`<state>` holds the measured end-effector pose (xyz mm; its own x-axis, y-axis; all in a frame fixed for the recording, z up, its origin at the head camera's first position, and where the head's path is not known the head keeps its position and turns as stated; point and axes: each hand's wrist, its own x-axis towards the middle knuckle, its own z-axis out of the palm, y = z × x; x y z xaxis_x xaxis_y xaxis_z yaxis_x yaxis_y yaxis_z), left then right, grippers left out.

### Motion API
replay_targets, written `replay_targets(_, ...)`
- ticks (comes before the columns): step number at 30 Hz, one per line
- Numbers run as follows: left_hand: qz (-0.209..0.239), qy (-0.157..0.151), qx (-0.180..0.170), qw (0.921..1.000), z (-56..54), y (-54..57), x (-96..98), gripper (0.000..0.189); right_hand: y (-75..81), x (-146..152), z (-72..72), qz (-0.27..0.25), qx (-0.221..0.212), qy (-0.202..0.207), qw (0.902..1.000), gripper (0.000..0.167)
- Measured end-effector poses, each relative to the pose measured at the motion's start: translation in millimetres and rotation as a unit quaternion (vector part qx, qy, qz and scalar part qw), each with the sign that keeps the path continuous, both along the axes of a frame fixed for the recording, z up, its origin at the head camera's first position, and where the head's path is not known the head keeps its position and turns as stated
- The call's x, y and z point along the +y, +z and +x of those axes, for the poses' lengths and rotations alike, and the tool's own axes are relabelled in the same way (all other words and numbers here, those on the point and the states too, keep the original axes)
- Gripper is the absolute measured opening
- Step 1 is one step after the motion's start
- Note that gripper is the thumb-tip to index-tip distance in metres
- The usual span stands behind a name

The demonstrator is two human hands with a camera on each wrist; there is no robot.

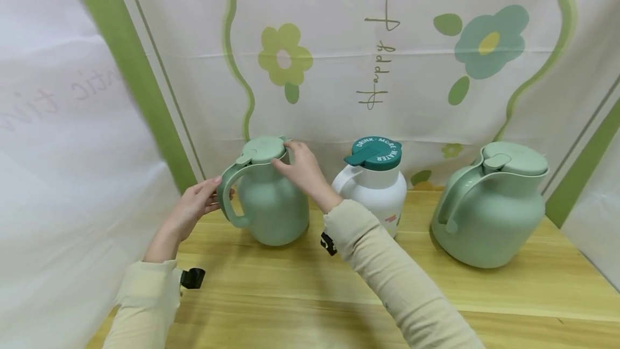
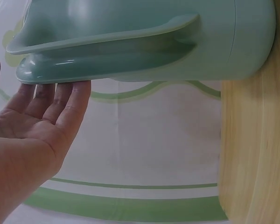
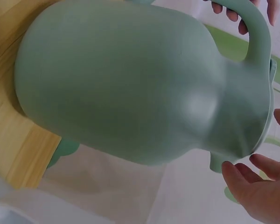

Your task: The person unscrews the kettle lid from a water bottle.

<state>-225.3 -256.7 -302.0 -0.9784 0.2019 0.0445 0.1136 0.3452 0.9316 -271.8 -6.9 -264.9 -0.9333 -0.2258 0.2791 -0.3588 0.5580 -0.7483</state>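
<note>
A pale green jug (image 1: 273,209) stands upright at the left, its handle (image 1: 224,198) toward the left and its flat lid (image 1: 265,148) closed on top. My left hand (image 1: 191,210) is at the outer side of that handle; in the left wrist view its straight fingers (image 2: 79,100) touch the handle's outer face without wrapping round it. Up at the jug's rim, near the spout, my right hand (image 1: 305,172) has its thumb by the lid edge and its fingers by the spout. The right wrist view shows these fingers (image 3: 235,179) spread and loosely bent beside the spout.
A white jug (image 1: 370,193) with a dark teal lid (image 1: 380,151) stands to the right, close behind my right forearm. Farther right is a second green jug (image 1: 496,220). All stand on a wooden table (image 1: 271,306) before a flower-printed cloth (image 1: 334,74).
</note>
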Motion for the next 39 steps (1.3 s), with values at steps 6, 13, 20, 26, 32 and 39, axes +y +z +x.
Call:
replay_targets(6, -0.024, 0.004, -0.001, 0.9997, -2.8, -0.1, 1.2, 0.052, 0.0, -2.9, -1.0, 0.002, -0.002, 0.001, 1.0000, 0.062)
replay_targets(13, -0.006, -0.002, -0.002, 1.0000, -4.1, -1.0, 1.5, 0.045, 0.8, -5.2, -0.7, -0.005, -0.009, -0.002, 0.9999, 0.063)
replay_targets(20, -0.028, -0.005, 0.012, 0.9995, -4.2, -0.2, 1.4, 0.052, 1.0, -7.4, 0.4, -0.012, -0.013, -0.004, 0.9998, 0.065)
replay_targets(26, -0.033, 0.002, 0.009, 0.9994, -2.6, 0.4, 2.2, 0.053, 0.3, -8.2, 1.2, -0.014, -0.015, 0.000, 0.9998, 0.065)
replay_targets(32, -0.039, 0.006, 0.011, 0.9992, -2.2, 2.1, 2.1, 0.049, 0.1, -8.6, 1.6, -0.015, -0.015, 0.001, 0.9998, 0.066)
replay_targets(39, -0.047, -0.005, 0.019, 0.9987, -1.3, 2.3, 1.4, 0.049, -1.0, -9.8, 1.2, -0.015, -0.013, -0.003, 0.9998, 0.066)
